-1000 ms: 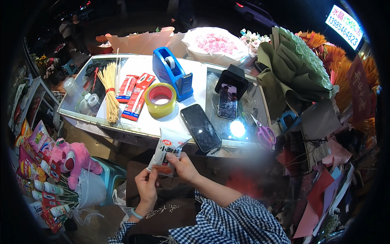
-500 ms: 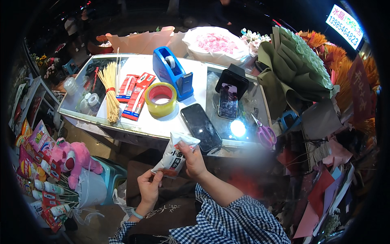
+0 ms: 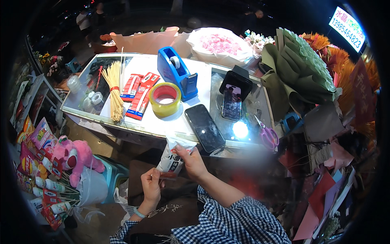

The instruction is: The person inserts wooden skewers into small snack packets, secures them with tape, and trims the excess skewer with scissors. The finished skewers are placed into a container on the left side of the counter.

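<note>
Between my two hands, just off the table's near edge, is a small white snack packet point(image 3: 171, 158) with dark print and a reddish-brown lower end. My right hand point(image 3: 192, 162) grips its upper right side, thumb across the front. At the lower left corner, my left hand point(image 3: 151, 185) pinches the packet between thumb and fingers. Beyond them on the table lie a black phone point(image 3: 204, 127), a roll of yellow tape point(image 3: 165, 100), red packets point(image 3: 142, 96) and a bundle of thin wooden sticks point(image 3: 115, 92) bound with a red band.
A blue tape dispenser point(image 3: 177, 73), a propped phone point(image 3: 231, 102) and purple scissors point(image 3: 268, 137) are on the table point(image 3: 156, 127). Wrapped bouquets point(image 3: 217, 45) line its far side. At left, a pink plush toy point(image 3: 77, 159) sits among snack packs. Wrapping paper point(image 3: 321, 191) stands at right.
The packet has turned slightly more upright, and my left hand has shifted along its lower edge. The whole scene sits a little farther right in the picture.
</note>
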Demonstrator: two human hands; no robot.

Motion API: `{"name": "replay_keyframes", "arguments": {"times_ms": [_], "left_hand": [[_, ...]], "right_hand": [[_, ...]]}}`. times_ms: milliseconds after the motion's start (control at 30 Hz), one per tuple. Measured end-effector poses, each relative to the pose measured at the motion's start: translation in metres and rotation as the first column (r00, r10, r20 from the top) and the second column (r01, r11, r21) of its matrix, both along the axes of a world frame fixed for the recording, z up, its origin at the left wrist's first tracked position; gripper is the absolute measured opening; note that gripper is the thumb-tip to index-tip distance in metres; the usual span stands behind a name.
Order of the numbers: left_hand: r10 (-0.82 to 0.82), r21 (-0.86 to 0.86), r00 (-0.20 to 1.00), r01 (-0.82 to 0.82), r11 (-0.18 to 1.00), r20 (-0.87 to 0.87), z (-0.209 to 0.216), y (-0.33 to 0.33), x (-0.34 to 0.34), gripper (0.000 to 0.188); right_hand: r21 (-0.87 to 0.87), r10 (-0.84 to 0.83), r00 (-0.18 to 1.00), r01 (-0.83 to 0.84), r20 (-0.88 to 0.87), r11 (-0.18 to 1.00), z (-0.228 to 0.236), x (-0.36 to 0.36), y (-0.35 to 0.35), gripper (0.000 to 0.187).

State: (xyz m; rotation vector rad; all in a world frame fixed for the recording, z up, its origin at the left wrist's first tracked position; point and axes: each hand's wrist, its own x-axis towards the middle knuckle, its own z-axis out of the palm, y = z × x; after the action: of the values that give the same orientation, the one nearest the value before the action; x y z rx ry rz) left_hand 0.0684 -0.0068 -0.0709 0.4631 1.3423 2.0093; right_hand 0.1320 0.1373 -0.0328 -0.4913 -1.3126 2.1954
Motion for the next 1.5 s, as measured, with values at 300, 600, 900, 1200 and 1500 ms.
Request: {"name": "replay_keyframes", "arguments": {"times_ms": [300,600,900,1200,1500], "left_hand": [[-0.008,-0.035,0.994,0.005,0.999,-0.105,-0.0033,-0.0029,0.0004,0.044],[-0.017,-0.029,0.989,0.013,1.0,-0.148,-0.0009,-0.0051,-0.0005,0.045],[-0.019,-0.029,0.983,0.014,0.999,-0.183,-0.005,-0.0067,-0.0015,0.046],[-0.028,-0.081,0.981,0.013,0.997,-0.192,0.0017,-0.004,-0.0012,0.04],[-0.096,-0.064,0.966,0.083,0.994,-0.238,-0.0045,-0.0062,-0.0027,0.043]], "right_hand": [[-0.093,-0.053,0.998,0.055,0.02,0.994,-0.0014,-0.0027,-0.0009,0.038],[-0.098,0.03,0.999,-0.028,0.02,0.995,-0.0006,-0.0047,0.0041,0.04],[-0.118,0.071,0.997,-0.067,0.029,0.991,0.0013,-0.0072,0.0059,0.038],[-0.102,0.037,0.999,-0.039,-0.016,0.994,0.0038,-0.0084,0.0068,0.035],[-0.047,0.056,0.998,-0.058,-0.036,0.997,0.0053,-0.0057,0.0086,0.034]]}}
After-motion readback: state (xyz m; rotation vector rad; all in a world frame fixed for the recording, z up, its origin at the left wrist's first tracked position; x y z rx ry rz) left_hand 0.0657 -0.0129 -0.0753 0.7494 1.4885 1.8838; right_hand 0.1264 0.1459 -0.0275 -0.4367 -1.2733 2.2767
